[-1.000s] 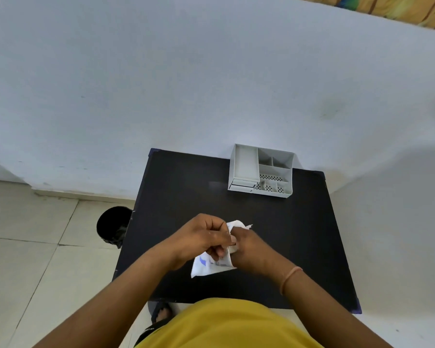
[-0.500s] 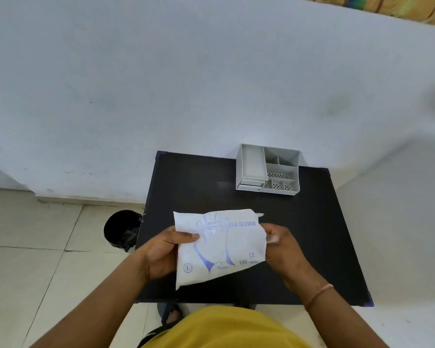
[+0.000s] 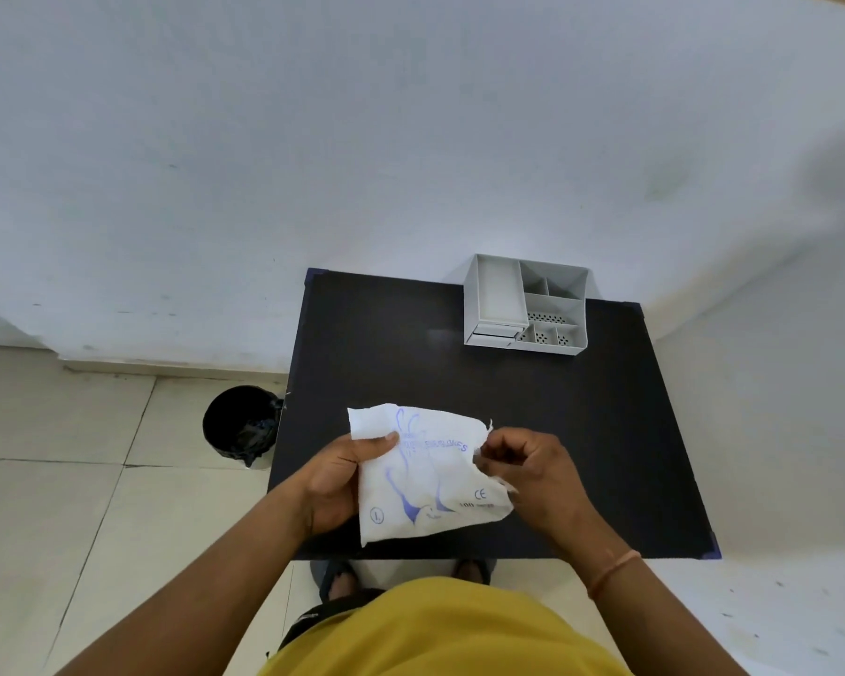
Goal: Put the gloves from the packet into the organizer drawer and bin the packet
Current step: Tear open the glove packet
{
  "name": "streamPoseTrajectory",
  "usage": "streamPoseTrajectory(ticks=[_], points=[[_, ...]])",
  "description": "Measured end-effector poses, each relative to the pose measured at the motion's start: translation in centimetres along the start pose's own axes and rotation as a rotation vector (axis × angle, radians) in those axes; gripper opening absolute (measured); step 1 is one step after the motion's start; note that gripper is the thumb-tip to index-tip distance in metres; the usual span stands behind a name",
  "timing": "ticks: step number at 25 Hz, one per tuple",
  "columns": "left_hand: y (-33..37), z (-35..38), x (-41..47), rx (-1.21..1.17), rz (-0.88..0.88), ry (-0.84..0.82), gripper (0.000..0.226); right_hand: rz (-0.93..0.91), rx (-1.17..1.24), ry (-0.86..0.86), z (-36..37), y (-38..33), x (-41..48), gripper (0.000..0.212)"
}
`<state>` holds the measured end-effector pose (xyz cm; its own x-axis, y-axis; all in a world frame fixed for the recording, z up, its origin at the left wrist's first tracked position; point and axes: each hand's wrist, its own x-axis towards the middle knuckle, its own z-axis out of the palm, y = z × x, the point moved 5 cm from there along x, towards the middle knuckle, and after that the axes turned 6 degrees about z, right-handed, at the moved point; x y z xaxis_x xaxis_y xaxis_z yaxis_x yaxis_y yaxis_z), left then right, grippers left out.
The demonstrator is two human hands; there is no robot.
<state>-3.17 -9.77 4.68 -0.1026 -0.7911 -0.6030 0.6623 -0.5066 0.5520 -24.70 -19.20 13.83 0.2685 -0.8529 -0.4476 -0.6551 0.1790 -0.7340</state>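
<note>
A white glove packet (image 3: 430, 475) with blue print is held flat above the near part of the black table (image 3: 386, 344). My left hand (image 3: 342, 475) grips its left edge, thumb on top. My right hand (image 3: 528, 468) pinches the packet's torn right edge with fingers curled. No gloves show outside the packet. The grey organizer (image 3: 525, 307) stands at the table's far edge against the wall, its small drawers at the front left closed. A black bin (image 3: 240, 424) with a dark liner sits on the floor left of the table.
A white wall rises right behind the table and along the right side. Pale floor tiles lie to the left. My feet in sandals (image 3: 337, 575) show under the table's near edge.
The packet went from bunched between both hands to spread out flat. My hands moved apart to its two edges, and the right hand now pinches the torn right edge.
</note>
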Motion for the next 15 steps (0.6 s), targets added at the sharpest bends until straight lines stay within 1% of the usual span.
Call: streamPoseTrajectory(ticks=[3,6,8,9,10,11,12,14,15], points=[[0.1,-0.3,-0.1,-0.048,-0.007,0.043,0.043,0.125,0.12,0.112,-0.2,0.6,-0.2,0.002],[0.4,-0.5,-0.2,-0.056,-0.006,0.065,0.042,0.074,-0.087,0.105,-0.1,0.1,-0.2,0.013],[0.3,-0.7,0.1,-0.056,-0.031,0.082,0.044,0.012,-0.204,0.135,0.0,-0.3,-0.3,0.008],[0.3,-0.8,0.1,-0.049,-0.049,0.093,0.045,-0.028,-0.251,0.127,0.2,-0.5,-0.2,0.003],[0.3,-1.0,0.2,-0.038,-0.061,0.094,0.047,-0.065,-0.29,0.093,0.6,-0.5,-0.1,0.006],[0.3,-1.1,0.1,-0.019,-0.065,0.085,0.047,-0.065,-0.269,0.043,1.0,-0.4,0.1,0.009],[0.5,-1.2,0.0,0.004,-0.056,0.065,0.046,0.0,-0.187,-0.022,1.4,-0.1,0.2,0.01],[0.7,-1.2,-0.2,0.051,-0.022,0.014,0.047,0.204,0.059,-0.137,1.9,0.7,0.2,0.008],[0.8,-1.2,-0.2,0.067,-0.012,0.003,0.047,0.275,0.16,-0.172,2.0,0.9,0.1,0.009]])
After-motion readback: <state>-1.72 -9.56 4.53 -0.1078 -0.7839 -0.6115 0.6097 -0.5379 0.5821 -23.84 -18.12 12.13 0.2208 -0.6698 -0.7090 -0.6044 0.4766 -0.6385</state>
